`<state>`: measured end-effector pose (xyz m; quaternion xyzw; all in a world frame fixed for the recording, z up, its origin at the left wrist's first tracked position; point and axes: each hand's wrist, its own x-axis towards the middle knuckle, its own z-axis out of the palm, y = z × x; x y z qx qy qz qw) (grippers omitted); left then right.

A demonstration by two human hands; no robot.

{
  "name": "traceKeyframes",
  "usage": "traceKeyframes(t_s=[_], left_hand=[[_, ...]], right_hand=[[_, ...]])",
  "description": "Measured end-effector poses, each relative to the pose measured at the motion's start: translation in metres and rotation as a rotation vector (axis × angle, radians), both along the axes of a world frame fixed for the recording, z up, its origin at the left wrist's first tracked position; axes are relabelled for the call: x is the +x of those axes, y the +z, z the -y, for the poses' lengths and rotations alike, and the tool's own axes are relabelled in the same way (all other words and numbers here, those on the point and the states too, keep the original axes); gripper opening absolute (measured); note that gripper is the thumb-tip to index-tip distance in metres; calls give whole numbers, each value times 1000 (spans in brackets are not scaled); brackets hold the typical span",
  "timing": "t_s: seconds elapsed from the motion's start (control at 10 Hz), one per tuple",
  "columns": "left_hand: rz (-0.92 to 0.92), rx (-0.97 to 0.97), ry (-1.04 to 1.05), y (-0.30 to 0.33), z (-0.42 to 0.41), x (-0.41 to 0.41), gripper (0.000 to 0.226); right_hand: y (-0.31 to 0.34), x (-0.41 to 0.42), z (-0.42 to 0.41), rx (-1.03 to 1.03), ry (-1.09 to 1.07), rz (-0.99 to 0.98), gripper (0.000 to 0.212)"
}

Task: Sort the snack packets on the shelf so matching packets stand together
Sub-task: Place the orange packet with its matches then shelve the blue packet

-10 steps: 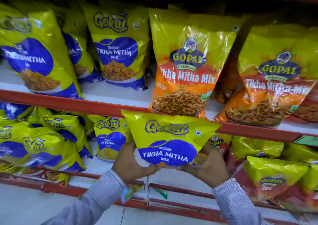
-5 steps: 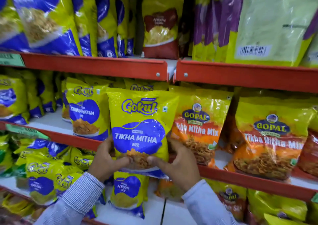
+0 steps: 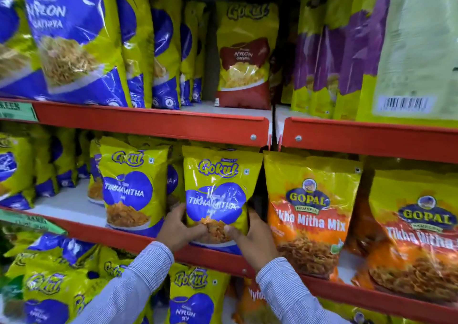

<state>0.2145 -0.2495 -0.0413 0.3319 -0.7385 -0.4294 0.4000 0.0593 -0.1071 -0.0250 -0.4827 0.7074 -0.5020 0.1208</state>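
Upright on the middle shelf (image 3: 148, 235), the held Gokul Tikha Mitha packet (image 3: 219, 187) stands between a matching Gokul Tikha Mitha packet (image 3: 133, 184) to its left and an orange Gopal Tikha Mitha Mix packet (image 3: 309, 212) to its right; its right edge lies just beside the Gopal packet, with a dark gap showing between them. Both hands clasp it low down: the left hand (image 3: 179, 229) wraps the lower left corner, thumb across the front over the printed snack picture; the right hand (image 3: 252, 239) grasps the lower right corner, thumb likewise on the front, fingers behind and hidden. Each grip is clenched on the packet; striped sleeves (image 3: 138, 281) reach up from the bottom of the view.

A second Gopal packet (image 3: 418, 234) stands further right on the same shelf; more yellow-and-blue Gokul packets sit at the far left, somewhat blurred. On the upper shelf (image 3: 153, 122) stand large blue Nylon packets (image 3: 71, 38), a red-and-yellow Gokul Nylon packet (image 3: 245, 55) alone near the middle, and purple-and-yellow packets (image 3: 329, 50) to the right, one showing a barcode on its back. Below, smaller Gokul Nylon Sev packets (image 3: 190, 299) lie loosely on the lower shelf.
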Motion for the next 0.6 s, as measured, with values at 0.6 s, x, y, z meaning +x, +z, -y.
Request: traceKeyframes(t_s=[0.6], left_hand=[[-60,-594,295,71,5,-20,54]], right_hand=[[45,7,27,-106,-225,-767,67]])
